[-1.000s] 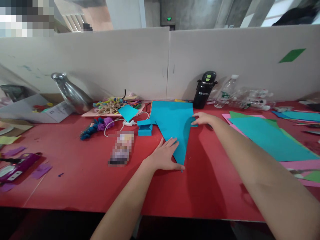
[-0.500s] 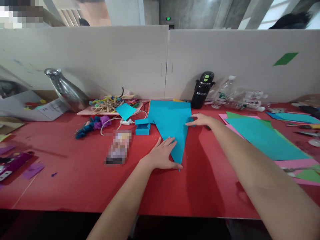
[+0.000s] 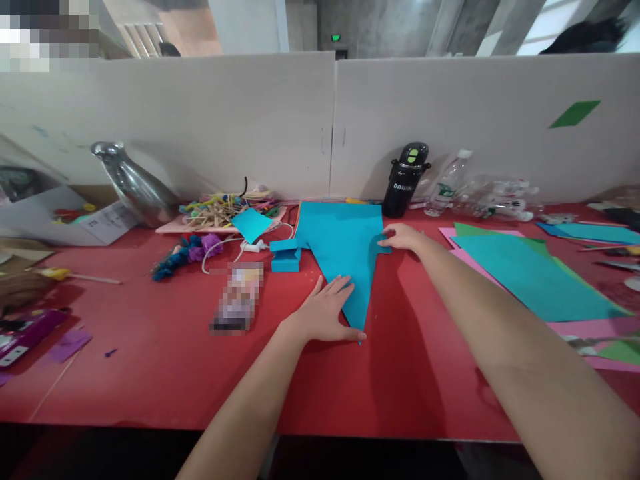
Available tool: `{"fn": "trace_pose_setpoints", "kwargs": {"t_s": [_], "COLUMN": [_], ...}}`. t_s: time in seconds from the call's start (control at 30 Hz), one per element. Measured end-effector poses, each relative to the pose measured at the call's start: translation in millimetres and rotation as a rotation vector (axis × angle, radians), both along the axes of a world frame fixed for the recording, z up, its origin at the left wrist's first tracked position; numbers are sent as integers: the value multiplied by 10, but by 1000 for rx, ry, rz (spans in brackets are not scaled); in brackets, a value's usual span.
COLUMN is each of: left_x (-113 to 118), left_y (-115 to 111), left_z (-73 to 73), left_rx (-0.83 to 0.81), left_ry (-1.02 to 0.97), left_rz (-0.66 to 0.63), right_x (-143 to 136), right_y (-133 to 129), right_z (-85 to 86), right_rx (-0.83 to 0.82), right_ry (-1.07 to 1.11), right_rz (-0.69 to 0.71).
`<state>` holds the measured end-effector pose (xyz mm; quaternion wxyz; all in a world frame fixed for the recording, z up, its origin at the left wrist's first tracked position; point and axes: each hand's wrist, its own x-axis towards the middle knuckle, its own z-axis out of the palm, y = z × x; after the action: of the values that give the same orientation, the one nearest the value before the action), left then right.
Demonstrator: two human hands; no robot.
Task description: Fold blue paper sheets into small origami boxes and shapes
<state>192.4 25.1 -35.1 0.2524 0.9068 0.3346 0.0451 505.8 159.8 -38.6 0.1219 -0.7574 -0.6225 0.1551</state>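
Observation:
A large blue paper sheet (image 3: 335,230) lies on the table, folded to a long point towards me. My left hand (image 3: 323,313) rests flat on its lower part, fingers spread, the thumb by the tip. At the right edge, my right hand (image 3: 404,237) has its thumb and fingers closed on a small blue paper flap (image 3: 384,248); whether the flap is joined to the sheet I cannot tell. A small folded blue paper box (image 3: 285,260) stands left of the sheet, touching or close to a narrow strip at its left edge.
A blurred rectangular object (image 3: 237,297) lies left of my left hand. Behind stand a black bottle (image 3: 404,183), clear plastic bottles (image 3: 447,187) and a steel jug (image 3: 135,183). Coloured paper sheets (image 3: 530,277) lie right. Another person's hand (image 3: 23,287) shows at far left.
My right hand has shifted slightly right, and more of the small blue flap shows below it. My left hand stays put. At far left, another person's hand and a yellow-ended stick have appeared.

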Motion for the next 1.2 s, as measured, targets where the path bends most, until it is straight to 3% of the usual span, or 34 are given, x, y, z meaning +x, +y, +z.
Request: {"fn": "trace_pose_setpoints", "kwargs": {"t_s": [0.3, 0.5, 0.83, 0.97, 1.2], "left_x": [-9, 5, -12, -13, -23], "left_y": [16, 5, 12, 15, 13], "left_z": [-51, 11, -11, -28, -42], "left_rx": [3, -17, 2, 10, 1], "left_ry": [-38, -22, -56, -75, -92], "left_rz": [0, 6, 3, 8, 16], "right_x": [-88, -204, -311, -311, -341], "right_y": [-122, -125, -78, -97, -277], "right_z": [35, 15, -28, -10, 108], "right_rx": [157, 73, 41, 9, 181], "right_ry": [-37, 155, 567, 700, 790], "right_rz": [-42, -19, -205, -216, -213]}}
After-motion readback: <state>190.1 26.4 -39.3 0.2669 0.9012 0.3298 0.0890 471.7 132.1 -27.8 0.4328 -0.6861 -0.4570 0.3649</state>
